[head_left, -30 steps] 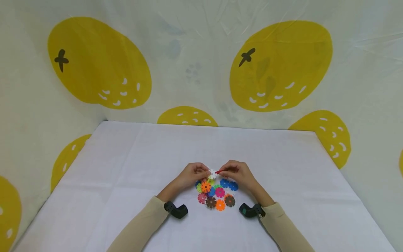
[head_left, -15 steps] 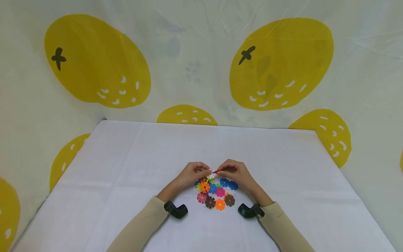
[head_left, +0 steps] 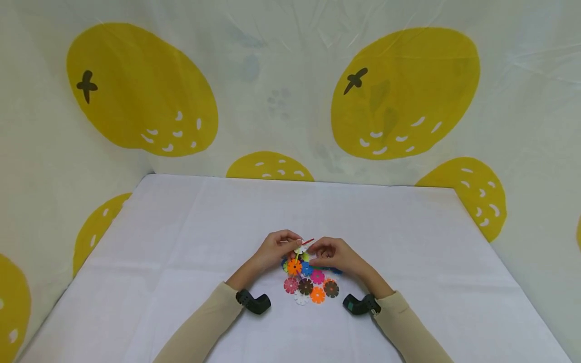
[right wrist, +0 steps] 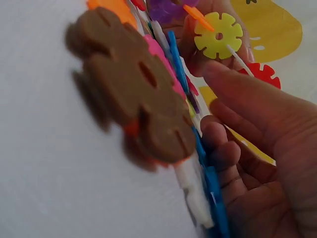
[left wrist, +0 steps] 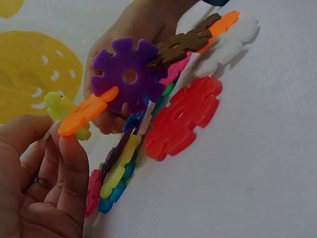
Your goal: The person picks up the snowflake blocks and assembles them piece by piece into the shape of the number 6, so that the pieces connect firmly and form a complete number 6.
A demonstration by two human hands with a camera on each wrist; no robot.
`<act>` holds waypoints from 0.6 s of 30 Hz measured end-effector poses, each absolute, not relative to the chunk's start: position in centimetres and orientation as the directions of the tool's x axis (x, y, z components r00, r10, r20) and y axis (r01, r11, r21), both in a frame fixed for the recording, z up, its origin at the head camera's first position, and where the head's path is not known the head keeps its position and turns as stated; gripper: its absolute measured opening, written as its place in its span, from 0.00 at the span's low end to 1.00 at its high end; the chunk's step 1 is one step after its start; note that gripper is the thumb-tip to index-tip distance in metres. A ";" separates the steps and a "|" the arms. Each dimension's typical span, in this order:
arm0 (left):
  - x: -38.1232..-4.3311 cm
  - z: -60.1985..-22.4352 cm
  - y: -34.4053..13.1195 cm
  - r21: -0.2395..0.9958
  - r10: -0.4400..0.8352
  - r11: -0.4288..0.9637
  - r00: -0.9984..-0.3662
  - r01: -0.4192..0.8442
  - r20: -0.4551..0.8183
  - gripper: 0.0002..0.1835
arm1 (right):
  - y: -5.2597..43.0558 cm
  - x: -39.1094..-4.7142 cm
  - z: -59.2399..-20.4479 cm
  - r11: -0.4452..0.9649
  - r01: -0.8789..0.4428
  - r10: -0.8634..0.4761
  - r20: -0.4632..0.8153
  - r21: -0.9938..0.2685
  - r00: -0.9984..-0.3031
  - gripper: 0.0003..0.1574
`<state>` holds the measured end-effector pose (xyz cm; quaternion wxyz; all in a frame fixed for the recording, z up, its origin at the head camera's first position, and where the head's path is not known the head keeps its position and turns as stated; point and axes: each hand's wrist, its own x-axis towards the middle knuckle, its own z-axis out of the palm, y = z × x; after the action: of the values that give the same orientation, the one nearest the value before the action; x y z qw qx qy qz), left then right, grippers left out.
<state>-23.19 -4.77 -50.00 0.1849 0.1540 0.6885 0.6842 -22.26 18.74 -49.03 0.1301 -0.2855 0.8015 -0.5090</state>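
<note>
In the head view my left hand (head_left: 277,249) pinches a chain of notched flower-shaped plastic discs above a pile. A white disc (head_left: 301,249) is near its fingertips, with a red disc (head_left: 308,241) set edge-on in it. The left wrist view shows an orange disc (left wrist: 89,113) slotted into a yellow-green disc (left wrist: 53,106), then a purple disc (left wrist: 113,64); a brown disc (left wrist: 185,45) appears joined to the purple one. My right hand (head_left: 336,254) is just right of the chain, fingers loosely bent and apart, holding nothing visible. It hovers by blue discs, partly hiding them.
Loose discs lie close together on the white tablecloth (head_left: 218,217): a pink disc (head_left: 317,277), an orange disc (head_left: 317,295), a brown disc (head_left: 332,289) and several others. A patterned fabric wall (head_left: 281,126) stands behind the table.
My right hand has let go of the red disc, which now stays on the white disc. That hand has drawn slightly down and its fingers have parted. My left hand keeps its hold.
</note>
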 end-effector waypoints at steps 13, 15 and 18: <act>-23.2 -50.0 -4.9 0.998 0.467 -0.011 -0.883 -0.064 -0.052 0.15 | 18.0 -21.6 -48.9 0.366 -0.382 -0.633 0.074 -0.849 -0.771 0.15; -23.1 -50.0 -4.9 0.998 0.466 -0.002 -0.883 -0.067 -0.058 0.15 | 18.1 -21.7 -49.0 0.354 -0.373 -0.627 0.078 -0.858 -0.775 0.12; -23.2 -49.9 -4.9 0.998 0.468 0.000 -0.881 -0.069 -0.061 0.15 | 18.3 -21.9 -49.0 0.323 -0.360 -0.619 0.092 -0.876 -0.780 0.07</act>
<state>-23.16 -4.93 -49.93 0.1942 0.1469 0.6799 0.6916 -21.92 18.31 -49.03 0.1307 -0.3047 0.8027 -0.4958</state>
